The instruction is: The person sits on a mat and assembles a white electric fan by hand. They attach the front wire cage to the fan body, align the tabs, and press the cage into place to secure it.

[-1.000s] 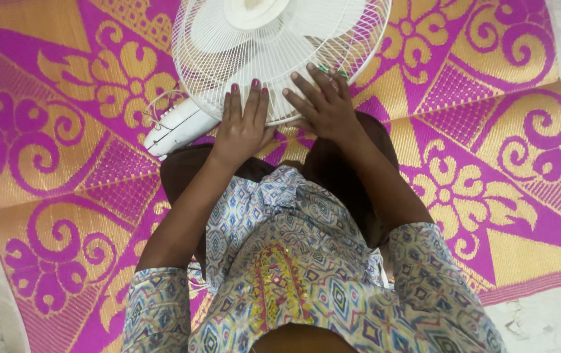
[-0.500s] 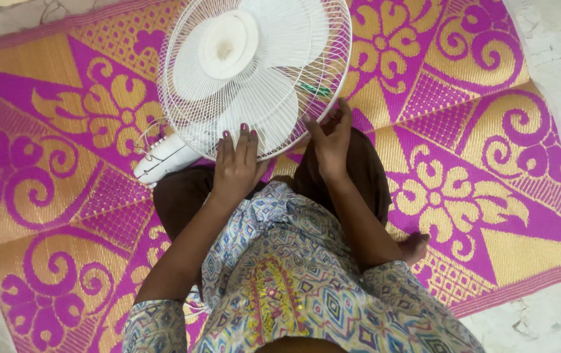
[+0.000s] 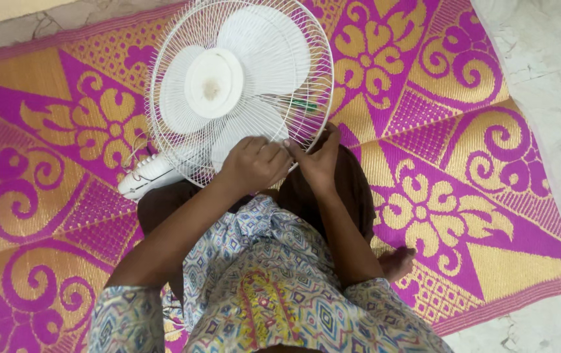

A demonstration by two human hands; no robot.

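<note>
The round white wire-grille fan head (image 3: 238, 91) lies face up on the woven pink-and-gold patterned mat (image 3: 463, 131), its blades visible through the cage. Its white plastic motor housing (image 3: 143, 178) pokes out at the lower left, partly hidden under the grille. The left hand (image 3: 254, 163) curls into a fist on the grille's near rim; the right hand (image 3: 316, 160) pinches the same rim just beside it — what the fingertips catch cannot be made out. A small green item (image 3: 303, 103) sits under the wires — too small to tell.

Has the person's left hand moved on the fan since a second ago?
Yes. The left hand has curled and slid right along the fan guard's lower rim, meeting the right hand.
</note>
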